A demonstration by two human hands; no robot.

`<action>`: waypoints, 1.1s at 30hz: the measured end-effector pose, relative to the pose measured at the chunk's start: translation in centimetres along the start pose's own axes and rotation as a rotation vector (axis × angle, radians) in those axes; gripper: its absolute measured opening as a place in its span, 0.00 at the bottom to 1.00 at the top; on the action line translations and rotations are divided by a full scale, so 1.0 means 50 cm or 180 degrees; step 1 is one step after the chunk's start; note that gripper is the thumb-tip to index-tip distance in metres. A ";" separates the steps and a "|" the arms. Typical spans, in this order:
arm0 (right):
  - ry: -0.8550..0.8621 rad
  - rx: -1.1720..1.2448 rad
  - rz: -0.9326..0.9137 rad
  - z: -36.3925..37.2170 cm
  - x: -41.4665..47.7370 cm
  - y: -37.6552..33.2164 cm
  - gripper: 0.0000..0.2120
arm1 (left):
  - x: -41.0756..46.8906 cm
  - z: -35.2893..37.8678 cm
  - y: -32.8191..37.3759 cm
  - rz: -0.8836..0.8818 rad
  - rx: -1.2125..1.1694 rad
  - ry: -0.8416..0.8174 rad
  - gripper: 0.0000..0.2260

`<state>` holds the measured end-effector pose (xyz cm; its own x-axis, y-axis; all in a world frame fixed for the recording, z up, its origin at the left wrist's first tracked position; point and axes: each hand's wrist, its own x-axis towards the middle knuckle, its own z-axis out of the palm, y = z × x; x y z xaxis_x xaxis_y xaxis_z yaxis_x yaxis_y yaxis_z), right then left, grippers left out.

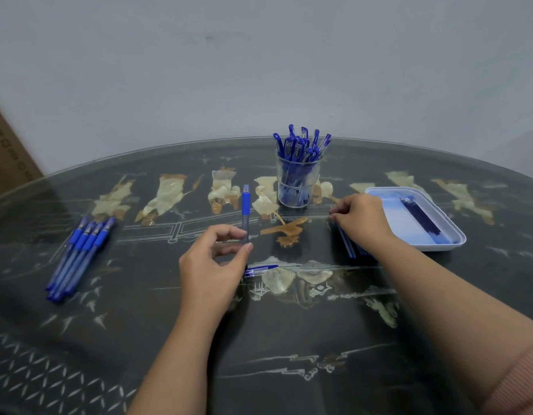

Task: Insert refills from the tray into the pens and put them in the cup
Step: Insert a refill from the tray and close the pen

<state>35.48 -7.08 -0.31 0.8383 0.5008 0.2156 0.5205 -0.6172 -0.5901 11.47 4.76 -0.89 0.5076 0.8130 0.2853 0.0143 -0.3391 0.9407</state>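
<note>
Across the whole lower view spreads a dark lacquered table [157,319] with pale inlaid figures under a glossy top, set against a plain grey wall [259,70]; a cardboard box [7,151] shows at the left edge. On the right of the table sits a white tray [457,235] holding a bundle of dark blue refills [421,217], and behind the middle stands a clear cup [298,190] already packed with blue pens. Four more pens [79,256] lie side by side at the left. The left hand [213,265] pinches the lower barrel of one pen [245,205], holding it nearly upright. The right hand [362,218] rests curled over some thin blue sticks [349,248] lying just beside the tray; whether its fingertips grip one I cannot tell. A small blue-and-clear pen part [260,270] lies just beside the left hand. The step appears to be fetching a refill. It would go best taking a single stick, lining it up with the barrel's open end, and keeping the barrel steady, since the glossy top lets loose parts roll.
</note>
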 end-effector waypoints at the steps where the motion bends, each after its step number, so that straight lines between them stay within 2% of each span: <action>1: 0.0009 -0.0003 -0.0005 0.000 0.000 0.001 0.02 | 0.000 0.000 0.000 -0.0004 0.0007 -0.0002 0.11; 19: 0.0078 0.0005 -0.0073 -0.006 -0.006 -0.001 0.02 | -0.001 -0.002 0.004 -0.0039 -0.0046 0.0036 0.11; 24: 0.0443 0.0164 -0.0082 -0.028 -0.021 0.000 0.03 | 0.000 -0.003 0.003 0.0084 -0.0058 0.0046 0.11; 26: 0.0777 0.0210 0.0055 -0.054 -0.027 0.009 0.04 | 0.000 -0.002 0.002 0.0160 -0.0065 0.0070 0.12; 29: 0.1098 -0.0134 0.0382 -0.098 -0.033 0.049 0.07 | -0.002 -0.002 0.001 0.0158 -0.0136 0.0102 0.14; 33: 0.0917 -0.0631 0.0805 -0.139 -0.049 0.098 0.13 | -0.004 -0.003 0.000 0.0211 -0.0111 0.0170 0.13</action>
<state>37.13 -15.54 1.65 0.9400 0.1463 0.3084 0.2904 -0.8174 -0.4974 11.25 4.67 -0.90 0.4599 0.8136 0.3557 -0.0484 -0.3770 0.9250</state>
